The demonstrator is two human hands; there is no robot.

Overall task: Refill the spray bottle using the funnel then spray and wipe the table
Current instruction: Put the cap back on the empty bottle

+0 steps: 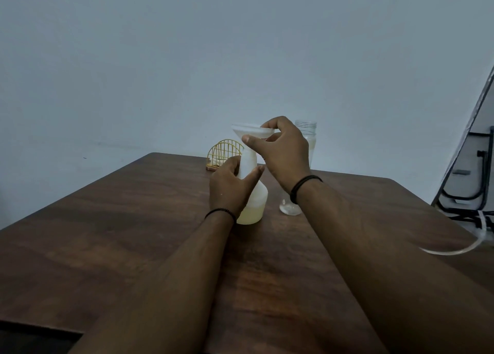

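A white translucent spray bottle [256, 205] without its spray head stands mid-table, with pale yellow liquid in its lower part. My left hand [230, 186] wraps around the bottle's neck. A clear funnel [250, 134] sits in the bottle's mouth, and my right hand [283, 152] pinches its rim on the right side. A clear plastic bottle [307, 137] with an open threaded mouth stands behind my right hand, largely hidden by it; its base [289, 209] shows below my wrist.
The brown wooden table [133, 233] reaches back to a blue-grey wall. A yellow wire napkin holder [224, 152] with white paper stands at the far edge. A clear tube [454, 249] curls over the right edge, near a leaning board and black frame [465, 172].
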